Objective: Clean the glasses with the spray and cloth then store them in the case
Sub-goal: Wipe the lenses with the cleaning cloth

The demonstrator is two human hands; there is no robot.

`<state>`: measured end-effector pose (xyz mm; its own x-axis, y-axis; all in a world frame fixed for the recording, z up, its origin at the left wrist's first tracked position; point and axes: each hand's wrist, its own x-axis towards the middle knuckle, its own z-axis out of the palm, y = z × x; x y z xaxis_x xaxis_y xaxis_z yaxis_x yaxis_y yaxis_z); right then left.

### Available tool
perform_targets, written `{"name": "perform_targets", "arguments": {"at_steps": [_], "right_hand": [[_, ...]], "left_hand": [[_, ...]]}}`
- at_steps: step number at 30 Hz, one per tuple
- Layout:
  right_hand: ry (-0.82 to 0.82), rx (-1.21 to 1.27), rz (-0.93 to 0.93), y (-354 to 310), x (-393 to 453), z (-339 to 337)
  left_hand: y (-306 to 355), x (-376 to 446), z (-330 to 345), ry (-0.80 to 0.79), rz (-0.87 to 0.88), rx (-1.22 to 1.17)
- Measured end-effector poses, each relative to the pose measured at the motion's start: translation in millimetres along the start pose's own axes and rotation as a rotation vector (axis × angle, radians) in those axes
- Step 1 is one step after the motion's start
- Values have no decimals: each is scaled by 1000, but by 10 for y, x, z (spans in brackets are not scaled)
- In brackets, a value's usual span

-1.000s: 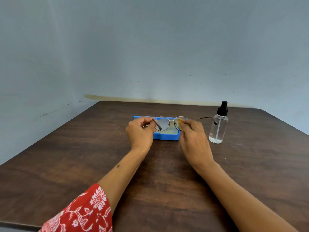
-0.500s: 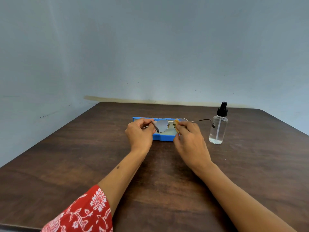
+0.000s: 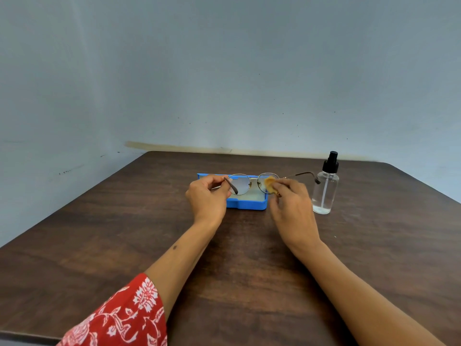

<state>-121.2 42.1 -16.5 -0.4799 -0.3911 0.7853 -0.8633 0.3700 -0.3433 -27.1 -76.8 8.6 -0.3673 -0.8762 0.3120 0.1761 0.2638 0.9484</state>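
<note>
Thin metal-framed glasses (image 3: 240, 184) hang in the air just above an open blue case (image 3: 245, 204) at the middle of the table. My left hand (image 3: 208, 198) pinches the frame at its left hinge, the left arm folded inward. My right hand (image 3: 290, 208) pinches a small yellow cloth (image 3: 269, 184) against the right lens. The right arm of the glasses sticks out toward a clear spray bottle (image 3: 325, 188) with a black pump top, standing to the right of my right hand.
The dark wooden table (image 3: 124, 233) reaches back to a pale blue wall. The case lies open with a pale lining. The bottle holds a little clear liquid at its bottom.
My right hand has shifted a little with the cloth over the right lens, and the cloth now shows more clearly against the lens. The left hand keeps its hold.
</note>
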Motion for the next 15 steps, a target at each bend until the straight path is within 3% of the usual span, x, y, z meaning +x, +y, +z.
{"name": "perform_targets", "arguments": {"at_steps": [3,9,15], "right_hand": [[35,-2,71,57,19,-28],[-57,5,-50,-44,-23,25],[51,-114,7,82,34,-59]], "left_hand": [[1,2,5,-7,-2,-4],[-15,-11,8,-22,4,13],[-14,22,-2,-13,16,-1]]}}
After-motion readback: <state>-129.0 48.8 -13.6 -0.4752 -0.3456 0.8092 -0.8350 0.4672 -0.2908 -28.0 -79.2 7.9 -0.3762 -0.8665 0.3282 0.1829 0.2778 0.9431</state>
